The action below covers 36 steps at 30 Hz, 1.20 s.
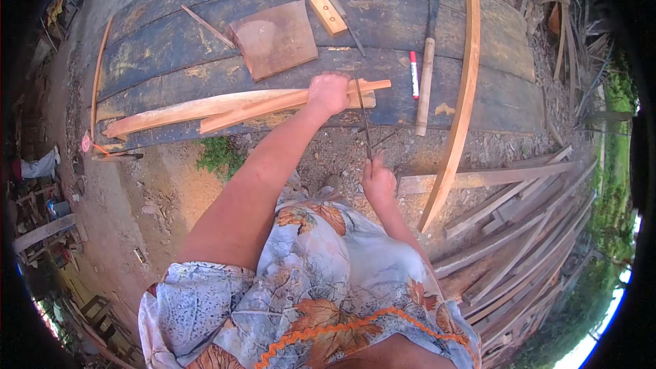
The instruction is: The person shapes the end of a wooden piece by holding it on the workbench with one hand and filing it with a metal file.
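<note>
My left hand (pixel 329 94) is closed around a narrow wooden strip (pixel 256 111), pressing it down over a wider, curved board (pixel 157 115) near the table's front edge. The strip's right end sticks out past my fist. In my right hand (pixel 379 181), fingers wrapped round its handle, is a saw (pixel 364 119). Its long thin blade points away from me and crosses the strip just right of my left hand. The blade shows nearly edge-on, so its teeth cannot be made out.
On the dark plank table (pixel 396 20) lie a brown wood slab (pixel 277 37), a small wood block (pixel 328 15), a knife-like tool (pixel 335 1), a red-and-white marker (pixel 414 75) and a long-handled curved blade (pixel 425 82). A long plank (pixel 461 96) crosses the right side. Stacked timber (pixel 519 232) lies right.
</note>
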Tool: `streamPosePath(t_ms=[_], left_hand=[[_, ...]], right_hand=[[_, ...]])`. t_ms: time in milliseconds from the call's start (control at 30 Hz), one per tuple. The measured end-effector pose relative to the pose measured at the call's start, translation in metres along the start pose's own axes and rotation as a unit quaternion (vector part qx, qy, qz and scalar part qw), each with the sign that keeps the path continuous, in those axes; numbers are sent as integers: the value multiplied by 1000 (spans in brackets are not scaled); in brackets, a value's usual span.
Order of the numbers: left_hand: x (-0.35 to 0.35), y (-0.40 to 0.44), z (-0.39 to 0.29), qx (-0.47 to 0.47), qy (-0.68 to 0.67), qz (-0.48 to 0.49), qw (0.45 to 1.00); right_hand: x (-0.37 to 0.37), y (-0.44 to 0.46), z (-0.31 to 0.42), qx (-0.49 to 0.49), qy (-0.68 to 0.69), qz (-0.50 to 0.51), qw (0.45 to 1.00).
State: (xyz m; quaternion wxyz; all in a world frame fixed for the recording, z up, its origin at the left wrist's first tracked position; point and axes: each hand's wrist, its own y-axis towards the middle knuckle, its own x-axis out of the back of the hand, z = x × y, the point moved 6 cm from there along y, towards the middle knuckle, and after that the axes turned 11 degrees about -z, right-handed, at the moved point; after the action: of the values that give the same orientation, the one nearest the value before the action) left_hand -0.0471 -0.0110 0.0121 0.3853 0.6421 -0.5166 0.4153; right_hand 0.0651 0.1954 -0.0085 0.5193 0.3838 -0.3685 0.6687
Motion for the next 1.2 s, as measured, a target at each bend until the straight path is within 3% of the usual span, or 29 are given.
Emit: streamPosePath(t_ms=[300, 533, 767, 1000, 1200], left_hand=[[1, -3, -3, -12, 11, -9, 1000], [2, -2, -2, -5, 11, -2, 1000], [-3, -2, -1, -10, 9, 0, 1000], [2, 0, 0, 0, 13, 15, 1000], [-2, -2, -2, -6, 9, -4, 1000]], right_hand=[[-1, 78, 46, 30, 12, -47, 998], [-6, 7, 4, -20, -18, 13, 1000], [-2, 85, 49, 30, 21, -54, 998], [-4, 12, 7, -23, 6, -11, 1000], [-4, 83, 45, 27, 13, -50, 998]])
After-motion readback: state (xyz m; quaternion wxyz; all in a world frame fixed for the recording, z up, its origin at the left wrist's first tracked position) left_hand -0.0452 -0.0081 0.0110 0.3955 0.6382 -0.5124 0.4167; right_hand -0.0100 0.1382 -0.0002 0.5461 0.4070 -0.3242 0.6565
